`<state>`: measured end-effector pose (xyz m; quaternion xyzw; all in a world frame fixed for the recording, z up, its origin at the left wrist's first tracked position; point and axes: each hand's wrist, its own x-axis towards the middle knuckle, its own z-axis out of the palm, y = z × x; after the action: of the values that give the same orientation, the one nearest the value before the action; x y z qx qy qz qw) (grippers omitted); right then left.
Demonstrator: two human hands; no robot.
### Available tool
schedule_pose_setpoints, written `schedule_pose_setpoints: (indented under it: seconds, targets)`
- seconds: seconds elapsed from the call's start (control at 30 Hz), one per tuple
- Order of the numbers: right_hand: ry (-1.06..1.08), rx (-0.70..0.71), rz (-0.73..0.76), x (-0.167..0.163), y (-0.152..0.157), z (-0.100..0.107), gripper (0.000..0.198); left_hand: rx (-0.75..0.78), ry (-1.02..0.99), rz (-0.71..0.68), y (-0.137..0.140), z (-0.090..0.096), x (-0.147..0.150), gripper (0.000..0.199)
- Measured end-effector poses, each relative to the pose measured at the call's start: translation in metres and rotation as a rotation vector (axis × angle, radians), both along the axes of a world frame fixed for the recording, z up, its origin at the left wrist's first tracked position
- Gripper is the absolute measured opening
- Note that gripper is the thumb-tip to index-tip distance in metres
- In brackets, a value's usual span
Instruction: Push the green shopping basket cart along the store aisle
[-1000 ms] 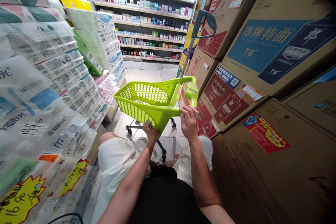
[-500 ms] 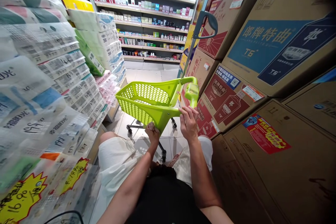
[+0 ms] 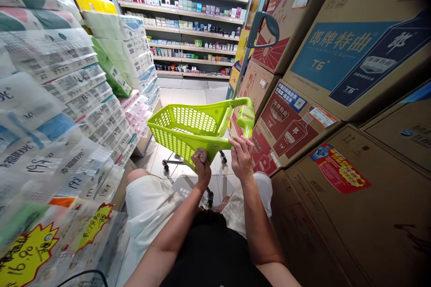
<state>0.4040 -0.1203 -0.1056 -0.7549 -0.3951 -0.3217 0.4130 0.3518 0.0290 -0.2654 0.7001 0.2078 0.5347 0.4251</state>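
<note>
A lime-green shopping cart (image 3: 183, 139) with a perforated basket stands in front of my knees. My left hand (image 3: 203, 171) is closed around a small crumpled greyish-brown cloth (image 3: 201, 154). It presses the cloth against the near side of the basket, below the rim. On the right, my right hand (image 3: 241, 158) has its fingers hooked over the cart's green side arm, just below the handle (image 3: 247, 116). Part of the thumb is hidden from view.
Plastic-wrapped tissue packs (image 3: 84, 89) are stacked along the left side. Cardboard cartons (image 3: 336, 63) rise close on the right, with a grey pull handle (image 3: 266, 31) on a pole before them. Product shelves (image 3: 182, 22) stand at the back, beyond a tiled floor (image 3: 188, 92).
My left hand has moved up and to the right along the side of the basket with the cloth. My right hand stays on the cart's arm.
</note>
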Motion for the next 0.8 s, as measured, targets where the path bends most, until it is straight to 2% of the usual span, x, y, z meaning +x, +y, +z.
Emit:
schedule_pose_setpoints:
  seconds: [0.1,0.23,0.3,0.4,0.5,0.6,0.7,0.8]
  targets:
    - [-0.006,0.016,0.001,0.001,-0.002,0.0,0.033,0.092,0.009,0.015,-0.003,-0.004,0.002,0.022]
    - [0.007,0.01,0.025,0.002,-0.004,-0.002,0.035,0.078,0.083,0.036,-0.012,-0.018,-0.002,0.027]
    - [0.019,0.015,0.032,0.002,-0.004,-0.002,0.036,0.125,0.059,0.047,-0.015,-0.014,0.003,0.03]
    - [0.022,0.028,0.032,0.002,-0.004,-0.001,0.035,0.272,0.002,0.011,-0.018,-0.004,0.01,0.034]
    - [0.015,0.021,0.04,0.002,-0.006,0.0,0.035,0.389,0.012,-0.039,-0.023,-0.008,0.006,0.042]
    - [0.007,0.007,0.066,0.004,-0.007,0.0,0.037,0.359,0.037,-0.02,-0.026,-0.009,0.001,0.046]
    - [0.009,0.032,0.073,0.005,-0.006,-0.001,0.04,0.23,-0.03,0.051,-0.023,0.022,0.008,0.039]
    - [0.006,0.07,0.065,0.007,-0.005,-0.003,0.043,0.256,-0.091,0.005,-0.017,0.063,0.016,0.036]
